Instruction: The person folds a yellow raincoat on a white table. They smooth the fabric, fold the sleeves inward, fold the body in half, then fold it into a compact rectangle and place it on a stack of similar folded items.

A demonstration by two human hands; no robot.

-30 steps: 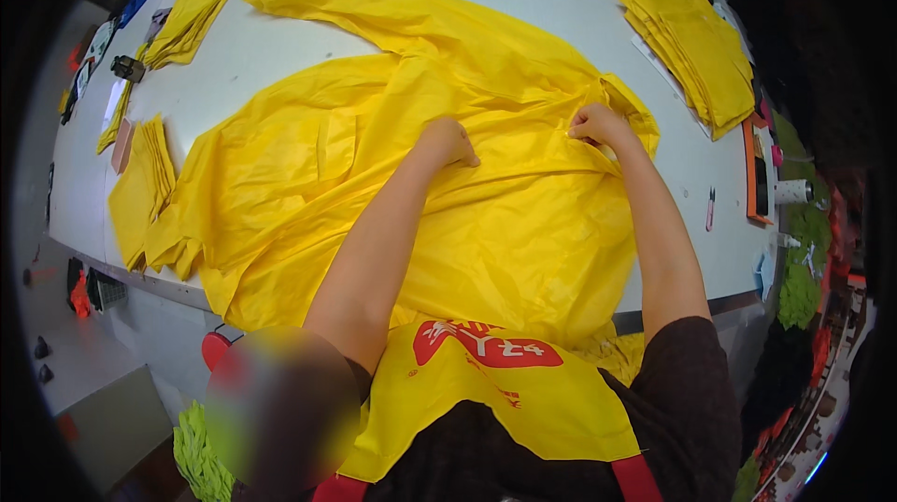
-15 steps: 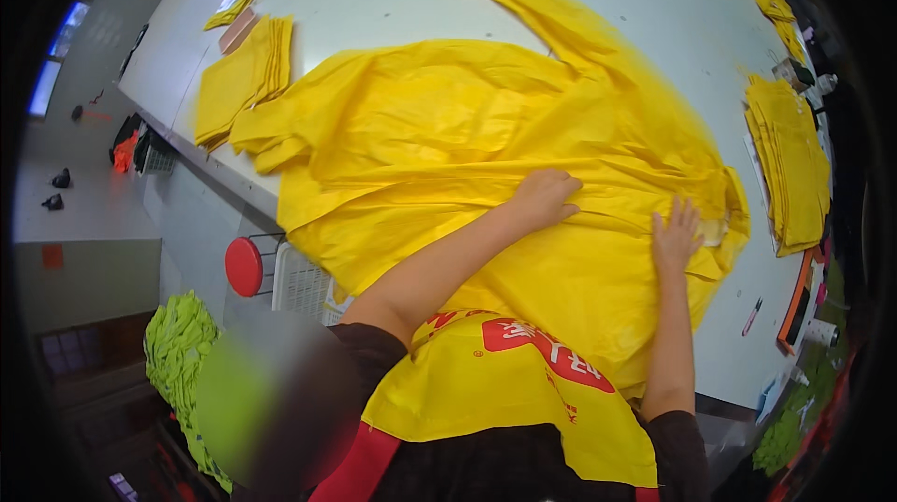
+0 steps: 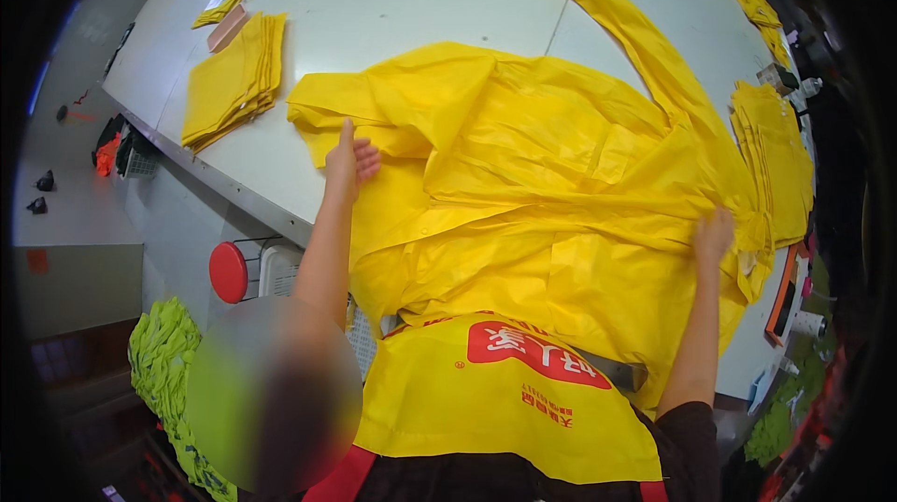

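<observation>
Large yellow thin plastic-like garment (image 3: pixel 561 175) lies spread and creased over the near part of the pale grey worktable (image 3: pixel 420 7), its lower edge hanging over the table's front toward the person; one long sleeve runs up and away toward the table's far right. Left hand (image 3: pixel 350 158) rests flat on the garment's left fold, fingers extended and loose, thumb raised, gripping nothing that shows. Right hand (image 3: pixel 715 231) presses on the garment's right edge, near the table's right side; fingers appear extended onto the fabric, though whether they pinch a fold cannot be told. The hands are well apart, the bulk of the garment between them. Left of the left hand, on the table, a stack of folded yellow sheets (image 3: pixel 234 82) with a small tan block (image 3: pixel 227 28) just beside its far end. A second yellow folded stack (image 3: pixel 780 156) sits just right of the garment. Below the table edge, a round red disc (image 3: pixel 228 272) and a heap of lime-green fabric (image 3: pixel 163 362).
</observation>
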